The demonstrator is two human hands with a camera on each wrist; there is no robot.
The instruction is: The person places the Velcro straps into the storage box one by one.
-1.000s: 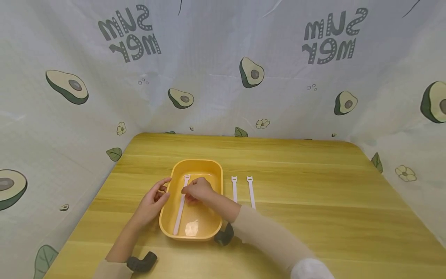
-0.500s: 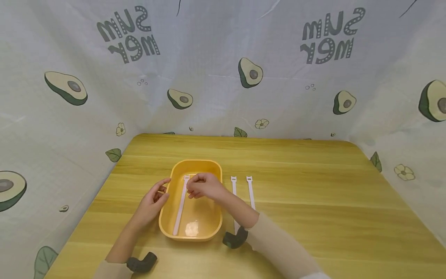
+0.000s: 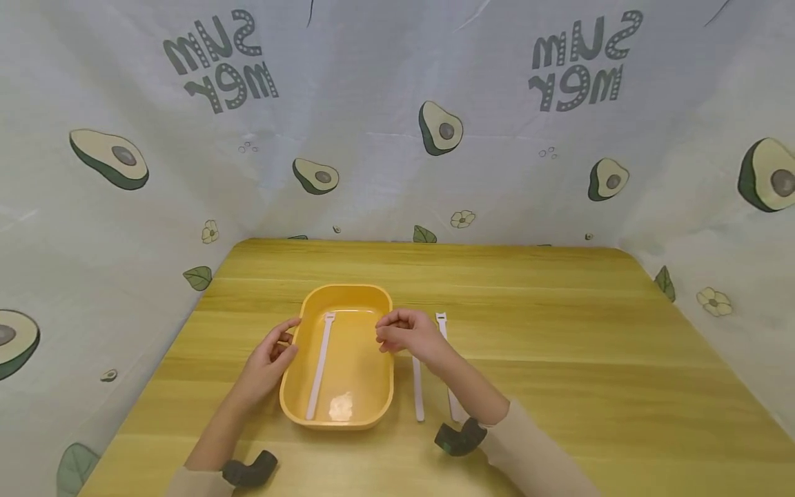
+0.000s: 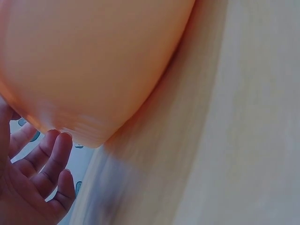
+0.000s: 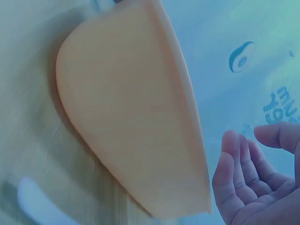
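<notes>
A yellow plastic tray [image 3: 360,376] stands on the table, with one white cable strap [image 3: 319,366] lying lengthwise along its left side. At the tray's left rim rests my left hand [image 3: 270,359], its fingertips on the outer wall. The left wrist view shows those fingers loosely bent against the tray wall [image 4: 93,70]. My right hand [image 3: 415,336] hovers over the right rim, holding nothing; in the right wrist view its thumb and fingers [image 5: 233,180] are apart. Two more white straps, a nearer one [image 3: 418,390] and a farther one [image 3: 442,321], lie right of the tray, partly hidden by this hand and arm.
The wooden table [image 3: 559,345] reaches well to the right of the straps. A white curtain [image 3: 373,90] printed with avocados surrounds its back and sides. Black curved pieces [image 3: 250,469] sit at both wrists.
My right hand has lifted off the strap inside the tray and moved right, over the tray's right rim. The strap stays in place. My left hand keeps its spot at the left rim.
</notes>
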